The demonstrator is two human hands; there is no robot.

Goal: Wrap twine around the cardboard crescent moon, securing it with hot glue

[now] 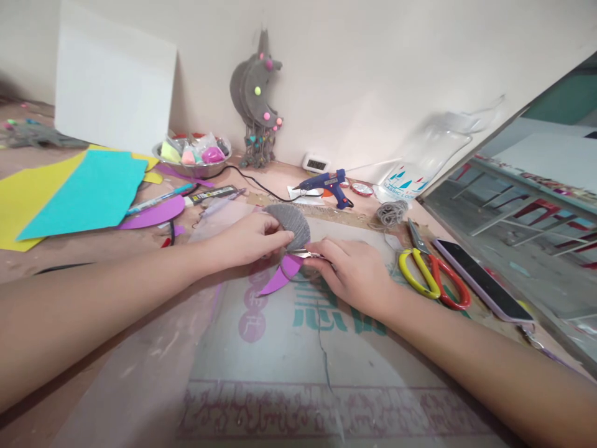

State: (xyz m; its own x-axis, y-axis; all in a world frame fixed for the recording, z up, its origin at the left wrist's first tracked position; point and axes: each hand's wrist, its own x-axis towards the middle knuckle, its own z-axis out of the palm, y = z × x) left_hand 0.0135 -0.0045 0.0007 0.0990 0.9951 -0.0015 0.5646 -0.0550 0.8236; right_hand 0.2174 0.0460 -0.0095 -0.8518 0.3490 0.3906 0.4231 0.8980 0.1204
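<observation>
Hands: a crescent of purple card, partly bound in grey yarn (293,224), is pinched by the left hand (252,238); a slim silvery metal tool (301,253), its kind unclear, is pinched by the right hand (349,270).
Crescent's place: it is held over the grey printed sheet (252,367); whether contact is made cannot be told.
Yarn binding: the card seems to be getting covered; for the next move, a steady pinch and taut strands are called for.
Purple tip: uncovered, it is pointed to the near left.
Long axis: it is set roughly near to far, the bulge turned right.
Right side: yellow-and-red-handled metal scissors (422,274) are laid beside a black-screened phone (482,280).
Wall side: a blue glue gun (326,182) is placed before a grey moon-shaped ornament (252,93).
</observation>
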